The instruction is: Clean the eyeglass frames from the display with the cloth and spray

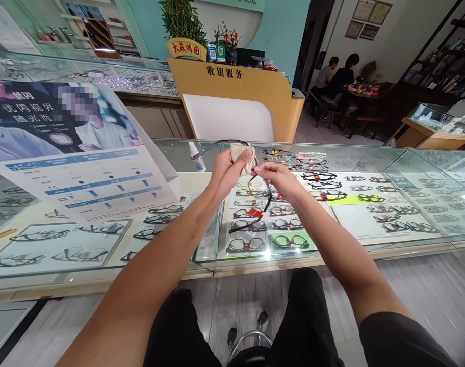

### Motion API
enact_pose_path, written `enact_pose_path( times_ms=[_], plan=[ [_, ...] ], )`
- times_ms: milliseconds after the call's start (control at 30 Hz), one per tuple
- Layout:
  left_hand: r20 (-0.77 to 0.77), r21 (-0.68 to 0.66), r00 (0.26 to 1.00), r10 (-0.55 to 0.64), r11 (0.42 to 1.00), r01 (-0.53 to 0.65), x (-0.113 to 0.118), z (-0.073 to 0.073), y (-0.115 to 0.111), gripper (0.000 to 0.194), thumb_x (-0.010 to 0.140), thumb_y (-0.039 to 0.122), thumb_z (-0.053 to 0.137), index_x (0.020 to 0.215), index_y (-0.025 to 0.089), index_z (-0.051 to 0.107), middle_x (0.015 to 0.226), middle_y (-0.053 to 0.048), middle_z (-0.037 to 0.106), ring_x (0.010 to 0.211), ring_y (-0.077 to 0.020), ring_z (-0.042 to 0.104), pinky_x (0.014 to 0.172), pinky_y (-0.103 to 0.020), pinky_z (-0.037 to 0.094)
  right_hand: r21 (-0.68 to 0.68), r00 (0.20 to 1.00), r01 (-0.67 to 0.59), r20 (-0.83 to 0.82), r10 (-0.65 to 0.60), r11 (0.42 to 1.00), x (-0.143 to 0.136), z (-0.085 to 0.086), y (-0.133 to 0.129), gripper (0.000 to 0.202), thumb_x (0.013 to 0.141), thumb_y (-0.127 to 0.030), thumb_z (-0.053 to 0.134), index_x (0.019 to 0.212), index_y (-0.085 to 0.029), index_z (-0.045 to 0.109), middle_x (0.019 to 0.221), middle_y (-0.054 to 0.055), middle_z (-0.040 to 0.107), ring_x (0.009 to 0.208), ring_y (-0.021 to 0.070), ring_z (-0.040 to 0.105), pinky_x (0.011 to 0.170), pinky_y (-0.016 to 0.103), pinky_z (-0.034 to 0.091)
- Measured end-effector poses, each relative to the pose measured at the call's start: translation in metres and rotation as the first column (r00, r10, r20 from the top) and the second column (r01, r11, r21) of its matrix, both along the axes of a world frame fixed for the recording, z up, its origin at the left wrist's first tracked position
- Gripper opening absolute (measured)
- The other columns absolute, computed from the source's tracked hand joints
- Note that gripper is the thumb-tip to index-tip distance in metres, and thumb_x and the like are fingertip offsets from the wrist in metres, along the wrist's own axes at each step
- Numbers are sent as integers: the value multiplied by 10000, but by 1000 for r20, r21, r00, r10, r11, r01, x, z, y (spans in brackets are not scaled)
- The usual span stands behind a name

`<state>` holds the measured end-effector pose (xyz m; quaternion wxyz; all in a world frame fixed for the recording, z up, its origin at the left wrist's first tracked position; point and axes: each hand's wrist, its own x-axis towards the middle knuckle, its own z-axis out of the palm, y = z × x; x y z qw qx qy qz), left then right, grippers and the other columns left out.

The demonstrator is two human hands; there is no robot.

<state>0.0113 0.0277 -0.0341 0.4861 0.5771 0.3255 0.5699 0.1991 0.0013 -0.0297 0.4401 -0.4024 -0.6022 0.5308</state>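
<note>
My left hand (pixel 224 168) is closed with the thumb pressing a beige cloth (pixel 240 152) onto one side of a pair of eyeglasses (pixel 269 198). The lens under the cloth is hidden. My right hand (pixel 279 178) pinches the frame's other side between thumb and fingertips. One dark temple arm sticks out to the left above my left hand; the other hangs down in a curve below my right. Both hands are above the glass display counter (pixel 205 257). Just left of my left hand stands a white spray bottle (pixel 197 157).
Several rows of eyeglasses (pixel 288 223) lie under the counter glass. At the left a large folded printed sign (pixel 140 188) stands on top. A wooden cashier desk (pixel 232 76) with a plant (pixel 182 23) is ahead. Two people (pixel 341 76) sit at a far table.
</note>
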Motion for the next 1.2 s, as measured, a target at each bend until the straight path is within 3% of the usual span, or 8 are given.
enact_pose_path(
  times_ms=[133,300,400,567,700,900,1033,1200],
  plan=[
    [47,-9,996,-72,997,73,-1,3,1,582,854,769,862,928,197,780,963,-85,834,846,-217,765,820,-353,630,6,998,44,-40,-44,999,1,0,2,526,722,-737,914,823,-231,814,765,1,630,695,148,337,669,352,232],
    [48,-3,975,-217,976,217,-6,5,4,545,749,554,989,1099,177,809,1175,-122,848,1099,-278,799,942,-371,642,-18,996,67,-58,-68,998,6,-2,6,517,682,-719,944,818,-234,827,819,20,680,693,146,336,670,351,234],
    [16,7,991,-130,991,130,-4,2,4,512,734,509,1003,1075,184,803,1121,-106,853,982,-243,792,877,-345,642,-3,998,64,-6,-64,998,3,-2,4,548,676,-767,928,778,-243,805,758,4,628,702,151,349,686,347,238],
    [-3,54,1000,16,998,-16,2,-3,6,607,851,787,843,910,190,747,819,-63,777,682,-177,691,681,-316,592,48,999,50,-10,-50,998,-6,0,-1,597,663,-820,905,736,-244,765,745,-3,610,742,163,386,716,350,269],
    [-99,172,971,219,965,-200,-1,-6,14,709,881,897,724,788,194,689,738,-33,695,689,-161,640,640,-282,528,31,997,67,-52,-65,997,-4,-2,2,549,691,-782,912,805,-255,811,718,-15,583,696,152,352,679,340,252],
    [-136,122,951,279,957,-263,-15,-17,35,693,865,883,742,870,190,733,833,-39,724,802,-186,669,747,-293,545,-31,972,152,-176,-155,988,5,-6,12,483,649,-689,980,784,-256,813,889,8,743,668,124,396,624,322,301],
    [-199,16,932,303,952,-306,-26,-22,48,662,853,839,769,909,180,760,890,-69,771,820,-211,689,729,-308,535,-164,916,175,-335,-222,971,8,-6,17,491,567,-604,1046,837,-265,817,990,-1,791,764,126,578,661,286,427],
    [-457,35,820,344,928,-370,-37,-23,53,432,891,613,803,886,194,701,867,-56,763,789,-211,656,691,-312,463,-233,867,194,-414,-278,953,17,-4,24,434,640,-533,1034,913,-269,823,927,-12,801,859,156,707,701,290,490]
  ],
)
